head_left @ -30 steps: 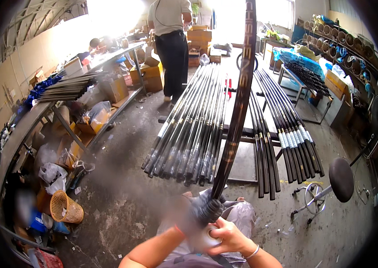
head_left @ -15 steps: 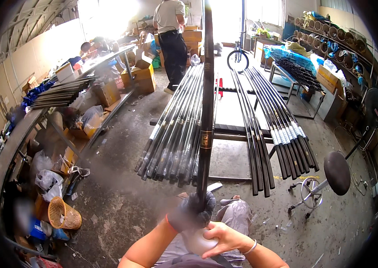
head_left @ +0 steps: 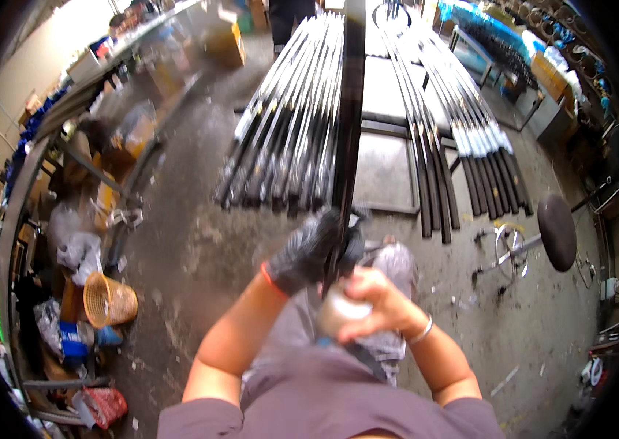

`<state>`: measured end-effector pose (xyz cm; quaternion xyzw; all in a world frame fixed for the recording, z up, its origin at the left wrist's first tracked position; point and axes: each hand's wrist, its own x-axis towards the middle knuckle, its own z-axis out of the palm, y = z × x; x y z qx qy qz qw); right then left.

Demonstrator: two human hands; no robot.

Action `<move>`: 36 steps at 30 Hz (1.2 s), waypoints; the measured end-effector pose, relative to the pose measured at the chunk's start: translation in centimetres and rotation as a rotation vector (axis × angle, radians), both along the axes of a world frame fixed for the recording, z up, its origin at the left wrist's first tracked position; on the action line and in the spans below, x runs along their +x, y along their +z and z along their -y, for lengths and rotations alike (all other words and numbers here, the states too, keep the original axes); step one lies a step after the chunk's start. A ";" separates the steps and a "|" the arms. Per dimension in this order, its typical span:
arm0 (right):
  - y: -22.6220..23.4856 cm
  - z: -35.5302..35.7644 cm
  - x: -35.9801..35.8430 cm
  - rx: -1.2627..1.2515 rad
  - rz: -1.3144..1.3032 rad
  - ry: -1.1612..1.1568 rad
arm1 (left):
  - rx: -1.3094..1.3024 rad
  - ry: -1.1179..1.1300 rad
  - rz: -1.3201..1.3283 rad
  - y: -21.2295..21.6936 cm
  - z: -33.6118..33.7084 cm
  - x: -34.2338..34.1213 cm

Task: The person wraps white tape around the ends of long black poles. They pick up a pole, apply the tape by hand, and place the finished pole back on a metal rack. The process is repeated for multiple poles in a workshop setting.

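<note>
A long dark pole (head_left: 352,95), likely a fishing rod, stands before me and runs up past the top of the view. Near its lower end, my left hand (head_left: 306,249), in a dark glove, is closed around it. My bare right hand (head_left: 384,301), with a bracelet at the wrist, is just below, its fingers curled round a rounded whitish object (head_left: 340,311) against the pole's bottom end. Blur keeps me from telling what that object is. Ahead, a row of similar dark poles (head_left: 280,139) lies on a rack (head_left: 390,208), left of the held pole.
More poles (head_left: 479,157), some with white bands, lie on the rack's right side. A round stool (head_left: 557,233) stands to the right. On the left are a cluttered workbench, a yellow wicker basket (head_left: 109,300), plastic bags (head_left: 79,245) and a red container (head_left: 104,407).
My view has tilted down, so the rack sits higher in the picture and more of my body shows. Both hands keep their holds on the pole and the whitish object.
</note>
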<state>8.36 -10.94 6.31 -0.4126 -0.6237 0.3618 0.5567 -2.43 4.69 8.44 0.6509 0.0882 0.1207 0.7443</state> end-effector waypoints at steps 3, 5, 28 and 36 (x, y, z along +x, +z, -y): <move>-0.8 0.0 0.8 -0.045 0.187 -0.098 | 0.248 0.352 0.031 -1.5 2.7 0.3; 0.1 -0.2 0.1 0.040 0.182 -0.061 | 0.006 0.325 0.021 0.2 3.5 0.6; -0.7 -0.1 0.2 -0.068 0.076 -0.059 | 0.069 0.444 0.127 -2.0 4.3 0.4; 1.1 0.6 0.4 -0.162 0.139 -0.125 | -0.369 0.238 0.111 -1.2 1.5 0.7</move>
